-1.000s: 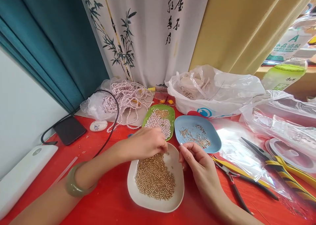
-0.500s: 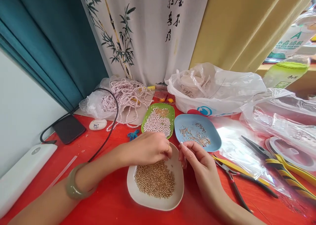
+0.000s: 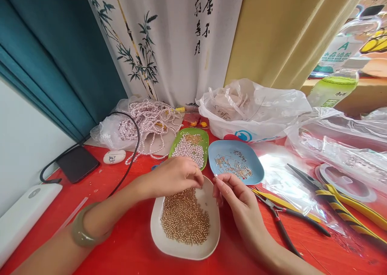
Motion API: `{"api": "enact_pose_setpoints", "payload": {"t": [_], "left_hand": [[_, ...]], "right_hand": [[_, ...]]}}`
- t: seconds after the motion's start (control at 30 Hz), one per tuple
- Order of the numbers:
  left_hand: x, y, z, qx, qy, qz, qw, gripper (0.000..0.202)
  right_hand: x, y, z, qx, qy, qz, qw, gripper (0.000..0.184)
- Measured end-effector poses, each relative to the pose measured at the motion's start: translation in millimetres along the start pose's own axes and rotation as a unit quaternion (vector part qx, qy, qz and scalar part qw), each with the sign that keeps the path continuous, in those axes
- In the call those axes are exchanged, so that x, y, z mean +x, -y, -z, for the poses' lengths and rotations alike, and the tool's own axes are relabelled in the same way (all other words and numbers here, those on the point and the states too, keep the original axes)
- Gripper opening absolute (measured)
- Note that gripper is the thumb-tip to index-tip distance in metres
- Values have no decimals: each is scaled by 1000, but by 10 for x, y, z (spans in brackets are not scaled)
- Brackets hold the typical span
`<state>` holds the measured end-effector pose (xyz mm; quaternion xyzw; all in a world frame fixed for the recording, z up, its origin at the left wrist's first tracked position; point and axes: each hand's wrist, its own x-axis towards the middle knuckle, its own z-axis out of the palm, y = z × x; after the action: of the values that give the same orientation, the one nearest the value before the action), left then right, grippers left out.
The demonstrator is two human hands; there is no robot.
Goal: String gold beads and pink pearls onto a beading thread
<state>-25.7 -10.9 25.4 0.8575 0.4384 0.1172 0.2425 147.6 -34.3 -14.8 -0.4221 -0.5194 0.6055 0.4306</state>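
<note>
A white dish (image 3: 193,251) with many small gold beads (image 3: 185,218) stands in front of me. Over its far edge, my left hand (image 3: 177,176) is closed, thumb and fingertips pinched together; whatever they hold is too small to make out. At the dish's right rim, my right hand (image 3: 237,192) pinches a tiny white pearl bead (image 3: 215,176) between thumb and forefinger, its other fingers curled. Behind the left hand lies a green dish (image 3: 207,144) of pale pink pearl beads (image 3: 188,149) and some gold ones. Beyond the right hand, a blue dish (image 3: 256,168) contains metal pins (image 3: 234,166).
Pliers with black handles (image 3: 282,222) and long-nose pliers (image 3: 329,192) lie at right, near plastic bags (image 3: 254,126). Strands of pink pearls (image 3: 142,118) are heaped at the back left. A black cable (image 3: 133,162) curves beside my left forearm, near a phone (image 3: 78,164).
The whole view has shifted slightly, so things appear farther left. My left hand has lifted a little from the gold beads. The right hand keeps its pinch.
</note>
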Motion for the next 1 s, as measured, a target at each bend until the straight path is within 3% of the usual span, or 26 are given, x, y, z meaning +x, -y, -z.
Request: {"api": "enact_pose_setpoints", "payload": {"t": [0.17, 0.4, 0.73, 0.83, 0.9, 1.0], "left_hand": [[-14, -83, -81, 42, 37, -20, 998, 20], [-6, -91, -222, 69, 29, -69, 995, 15], [-11, -124, -207, 97, 40, -61, 993, 10], [-5, -97, -172, 41, 37, -29, 998, 9], [13, -57, -152, -62, 9, 20, 998, 10], [56, 12, -137, -264, -56, 84, 959, 8]], "right_hand": [[5, 11, -8, -10, -1, 2, 1000, 19], [3, 8, -9, 3, -2, 1, 1000, 18], [11, 25, -27, 11, -4, 3, 1000, 20], [11, 24, -22, 10, -6, 6, 1000, 20], [7, 21, -18, 10, -6, 8, 1000, 20], [-9, 17, -17, 16, -4, 4, 1000, 19]]}}
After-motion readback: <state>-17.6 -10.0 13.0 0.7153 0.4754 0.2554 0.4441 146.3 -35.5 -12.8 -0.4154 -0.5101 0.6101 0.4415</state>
